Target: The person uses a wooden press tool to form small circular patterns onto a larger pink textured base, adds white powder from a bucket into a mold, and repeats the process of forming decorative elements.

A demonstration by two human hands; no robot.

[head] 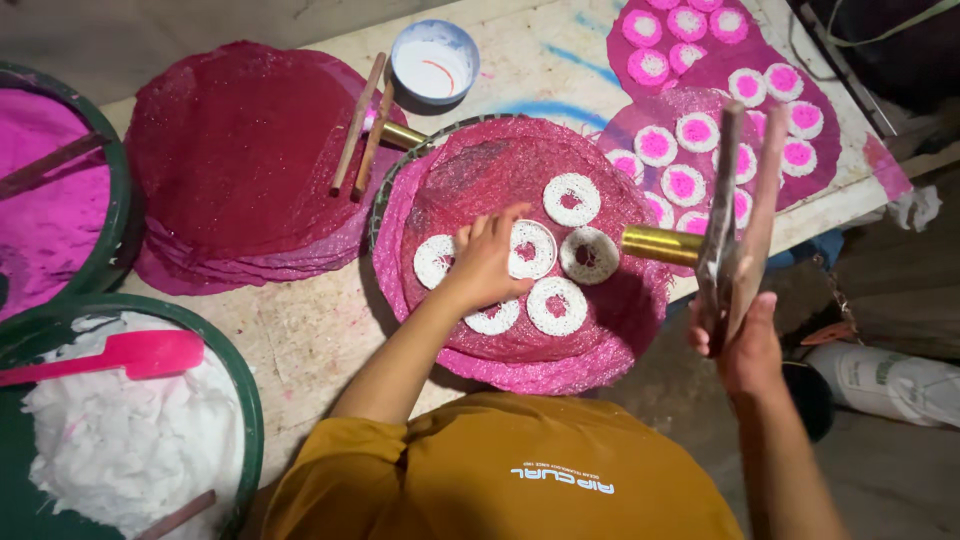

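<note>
My left hand [483, 262] rests flat on a round pink mesh sheet [620, 320], fingers spread among several white powder rings [557, 305] with open centres. My right hand [745, 340] grips the wooden handles of a tong-like tool [735, 215] with a brass tube end [660, 243], held at the sheet's right edge just beside the rings.
A stack of dark pink mesh sheets [235, 160] lies at left with a second wooden tool [362, 125] on it. A small bowl of white liquid [434, 62] stands behind. Finished sheets with pink-filled rings [690, 150] lie right. Tubs of pink powder [45, 190] and white powder [120, 430] with a pink scoop [130, 355] sit left.
</note>
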